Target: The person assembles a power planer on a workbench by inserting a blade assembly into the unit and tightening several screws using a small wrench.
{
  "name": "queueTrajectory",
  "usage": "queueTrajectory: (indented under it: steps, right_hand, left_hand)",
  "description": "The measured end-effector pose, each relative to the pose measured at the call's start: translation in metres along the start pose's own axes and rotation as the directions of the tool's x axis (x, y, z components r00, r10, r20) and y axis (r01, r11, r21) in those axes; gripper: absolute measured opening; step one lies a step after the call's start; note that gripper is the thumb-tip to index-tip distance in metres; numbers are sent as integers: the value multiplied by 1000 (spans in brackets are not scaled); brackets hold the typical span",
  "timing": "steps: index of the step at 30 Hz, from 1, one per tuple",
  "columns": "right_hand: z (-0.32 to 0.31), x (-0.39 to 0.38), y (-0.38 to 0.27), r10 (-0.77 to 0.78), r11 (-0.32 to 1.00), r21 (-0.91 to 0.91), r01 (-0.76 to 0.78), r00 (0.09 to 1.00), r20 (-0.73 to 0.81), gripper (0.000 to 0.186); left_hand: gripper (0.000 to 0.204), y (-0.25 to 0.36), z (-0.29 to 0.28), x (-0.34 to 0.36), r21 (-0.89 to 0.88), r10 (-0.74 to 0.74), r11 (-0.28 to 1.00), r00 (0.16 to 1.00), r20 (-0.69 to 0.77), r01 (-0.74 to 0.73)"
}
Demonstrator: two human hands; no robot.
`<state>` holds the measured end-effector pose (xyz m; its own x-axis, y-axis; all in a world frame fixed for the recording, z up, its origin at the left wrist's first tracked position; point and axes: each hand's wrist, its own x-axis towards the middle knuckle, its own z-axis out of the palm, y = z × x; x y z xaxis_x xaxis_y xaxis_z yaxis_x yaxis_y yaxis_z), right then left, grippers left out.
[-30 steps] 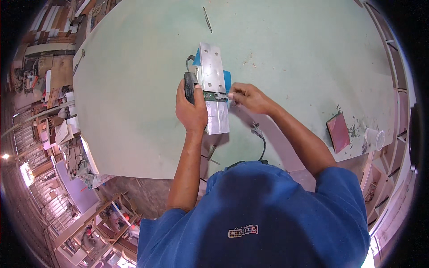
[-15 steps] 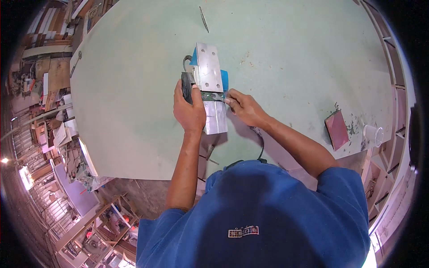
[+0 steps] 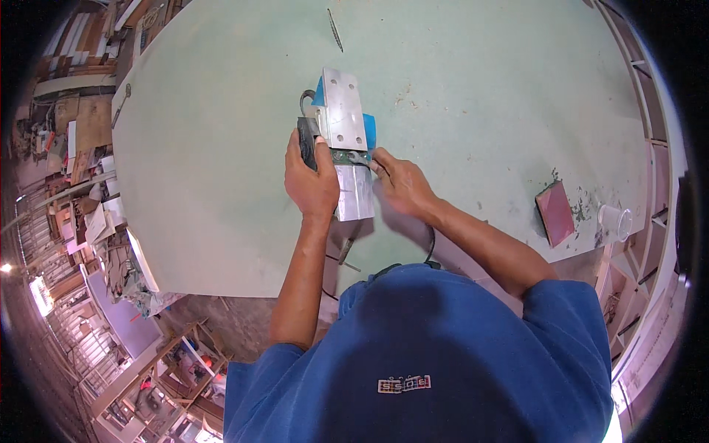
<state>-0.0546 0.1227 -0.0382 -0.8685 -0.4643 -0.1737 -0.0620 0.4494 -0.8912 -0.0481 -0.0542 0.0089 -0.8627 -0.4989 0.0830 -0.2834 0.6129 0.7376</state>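
Observation:
An electric planer (image 3: pixel 343 111) lies upside down on the pale green table, its two silver sole plates facing up and parts of its blue body showing at the sides. Between the plates is a dark gap with the cutter drum. My left hand (image 3: pixel 312 183) is wrapped round the planer's left side, by a black part, with the thumb near the gap. A small open-end wrench (image 3: pixel 358 157) sits in the gap at the drum. Its handle end is pinched in the fingers of my right hand (image 3: pixel 405 184), at the planer's right edge. The wrench jaw's exact seat is too small to make out.
On the table, a thin drill bit (image 3: pixel 336 31) lies at the far side. A reddish-brown block (image 3: pixel 555 214) and a clear plastic cup (image 3: pixel 614 223) stand at the right. A narrow tool (image 3: pixel 347 251) lies near the front edge. Timber pieces (image 3: pixel 88 44) are stacked at the left.
My right hand has shifted very slightly toward me, still gripping the wrench. My left hand and the planer keep their places; the view has moved a little.

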Motion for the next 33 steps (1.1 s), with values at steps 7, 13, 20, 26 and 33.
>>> queueTrajectory:
  steps: [7,13,20,26,33]
  right_hand:
    - [17,-14,-28,183,983,17,-182,975,-125,18]
    - [25,-15,-46,325,945,28,-325,928,-183,21]
    - [-12,-20,-42,359,933,114,-341,908,-219,30]
    - [-1,-27,8,324,930,198,-309,945,-47,30]
    - [23,-25,20,226,858,483,-174,973,-52,28]
  left_hand:
    - [58,1,2,-1,-2,38,999,998,-46,-38]
    - [58,-3,0,-2,26,46,999,997,-59,-44]
    - [66,0,-5,-12,31,6,999,1000,3,-6]
    - [73,-10,-12,-9,-56,-5,998,992,125,12]
    - [74,-16,-7,-13,-1,59,998,993,103,-59]
